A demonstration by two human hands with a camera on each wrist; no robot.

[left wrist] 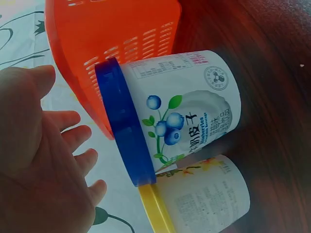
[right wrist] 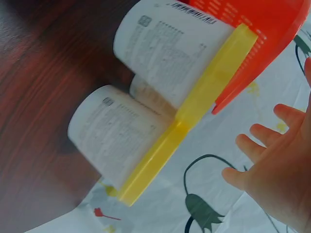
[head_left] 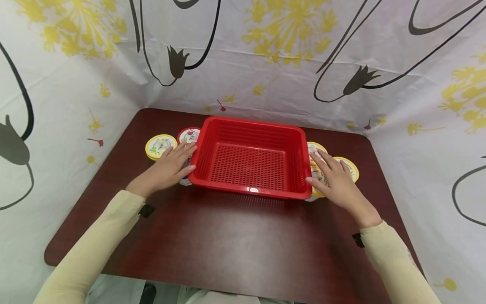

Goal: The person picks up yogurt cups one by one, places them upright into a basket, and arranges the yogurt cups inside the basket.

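A red basket (head_left: 248, 164) stands upright on the bench (head_left: 228, 236), nearer the far edge than the near one and about midway between the side edges. Every tub in view is outside it: on the left, a yellow-lidded tub (head_left: 161, 146) toward the left edge, a red-lidded tub (head_left: 189, 135) toward the far edge and a blue-lidded tub (left wrist: 180, 111) partly under the left hand (head_left: 167, 168); on the right, three yellow-lidded tubs (right wrist: 112, 131) grouped beside the basket, partly under the right hand (head_left: 338, 183).

Both hands have their fingers extended and somewhat spread, pinching nothing; whether any fingertip touches the basket's rim, I cannot tell. The things look sorted to either side with the basket between, lids on. No tub shows inside the basket, and I judge any handling of the tubs not begun or paused; these views alone do not settle which.
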